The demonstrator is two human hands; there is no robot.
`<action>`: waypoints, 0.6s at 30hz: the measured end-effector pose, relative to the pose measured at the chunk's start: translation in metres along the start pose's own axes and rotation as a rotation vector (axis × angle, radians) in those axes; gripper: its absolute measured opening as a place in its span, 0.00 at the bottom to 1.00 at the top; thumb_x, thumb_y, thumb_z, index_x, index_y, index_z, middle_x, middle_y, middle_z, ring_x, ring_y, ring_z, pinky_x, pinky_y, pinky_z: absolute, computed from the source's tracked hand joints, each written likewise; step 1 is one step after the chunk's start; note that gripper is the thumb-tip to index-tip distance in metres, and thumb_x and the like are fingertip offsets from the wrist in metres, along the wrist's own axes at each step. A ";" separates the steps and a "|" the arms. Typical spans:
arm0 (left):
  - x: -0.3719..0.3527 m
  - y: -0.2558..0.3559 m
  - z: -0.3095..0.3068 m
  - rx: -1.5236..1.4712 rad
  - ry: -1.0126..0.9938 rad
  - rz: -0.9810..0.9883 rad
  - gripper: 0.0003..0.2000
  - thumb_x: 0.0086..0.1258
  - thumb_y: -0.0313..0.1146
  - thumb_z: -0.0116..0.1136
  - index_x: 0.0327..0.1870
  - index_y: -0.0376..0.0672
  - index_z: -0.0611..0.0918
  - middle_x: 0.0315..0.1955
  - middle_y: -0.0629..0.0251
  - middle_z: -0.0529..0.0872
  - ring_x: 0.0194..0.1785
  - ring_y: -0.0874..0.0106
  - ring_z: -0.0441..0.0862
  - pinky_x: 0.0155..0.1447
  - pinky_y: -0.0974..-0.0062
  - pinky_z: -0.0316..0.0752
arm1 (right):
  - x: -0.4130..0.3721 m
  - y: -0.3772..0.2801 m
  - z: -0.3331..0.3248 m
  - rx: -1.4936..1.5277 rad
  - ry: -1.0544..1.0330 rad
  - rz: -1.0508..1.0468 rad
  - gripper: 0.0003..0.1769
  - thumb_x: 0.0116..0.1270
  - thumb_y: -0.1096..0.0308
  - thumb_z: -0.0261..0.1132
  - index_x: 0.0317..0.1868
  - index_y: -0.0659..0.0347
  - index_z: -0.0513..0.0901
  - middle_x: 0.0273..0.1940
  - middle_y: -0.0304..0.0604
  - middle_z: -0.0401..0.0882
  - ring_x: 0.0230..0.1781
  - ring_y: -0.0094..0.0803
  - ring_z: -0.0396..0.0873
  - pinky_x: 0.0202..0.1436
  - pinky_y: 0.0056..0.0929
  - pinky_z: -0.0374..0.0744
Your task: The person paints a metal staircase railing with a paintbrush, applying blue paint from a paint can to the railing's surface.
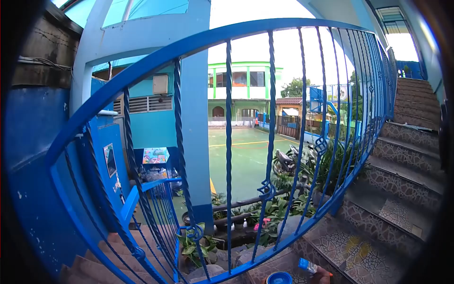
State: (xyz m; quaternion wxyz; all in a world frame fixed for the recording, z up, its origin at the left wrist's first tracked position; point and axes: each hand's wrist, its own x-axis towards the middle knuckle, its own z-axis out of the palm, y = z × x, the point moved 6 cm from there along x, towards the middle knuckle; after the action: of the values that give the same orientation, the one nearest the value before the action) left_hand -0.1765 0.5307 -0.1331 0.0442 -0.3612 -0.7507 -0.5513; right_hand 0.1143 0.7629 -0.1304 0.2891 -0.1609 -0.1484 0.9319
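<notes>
Blue-painted iron railing across most of the view, twisted bars curving down beside mosaic-tiled steps; low at the bottom edge, a sliver of one hand, probably the right, touching a small clear bottle with a blue band; too cut off to tell whether clamped round it or merely against it; just left of the bottle, apart from it, a round blue tub; beyond the bars, leafy plants, parked motorbikes, a green court and a green-and-white building far back.
</notes>
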 end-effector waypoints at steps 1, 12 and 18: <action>0.012 0.001 -0.013 0.021 0.015 0.022 0.65 0.40 0.52 0.94 0.79 0.32 0.64 0.68 0.45 0.81 0.71 0.52 0.83 0.75 0.55 0.78 | -0.009 -0.001 0.033 0.028 0.019 -0.032 0.10 0.78 0.68 0.67 0.51 0.64 0.90 0.39 0.43 0.92 0.31 0.33 0.87 0.31 0.32 0.89; 0.063 0.034 -0.156 0.302 0.134 0.150 0.64 0.40 0.52 0.94 0.79 0.32 0.64 0.68 0.45 0.82 0.71 0.52 0.83 0.75 0.55 0.78 | -0.017 0.019 0.361 0.103 -0.652 -0.504 0.17 0.80 0.67 0.65 0.63 0.66 0.79 0.53 0.53 0.88 0.48 0.40 0.91 0.46 0.37 0.96; 0.077 0.070 -0.209 0.446 0.156 0.206 0.64 0.41 0.52 0.93 0.79 0.32 0.64 0.68 0.46 0.82 0.71 0.52 0.83 0.75 0.55 0.77 | -0.051 0.049 0.523 0.011 -0.708 -0.734 0.16 0.77 0.73 0.70 0.60 0.69 0.80 0.47 0.49 0.86 0.43 0.36 0.91 0.41 0.34 0.92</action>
State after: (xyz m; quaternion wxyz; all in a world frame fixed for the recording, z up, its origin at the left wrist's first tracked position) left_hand -0.2609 0.3977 0.0393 0.2363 -0.3733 -0.8074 -0.3909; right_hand -0.0716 0.5981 0.3358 0.5303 0.2291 -0.2791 0.7671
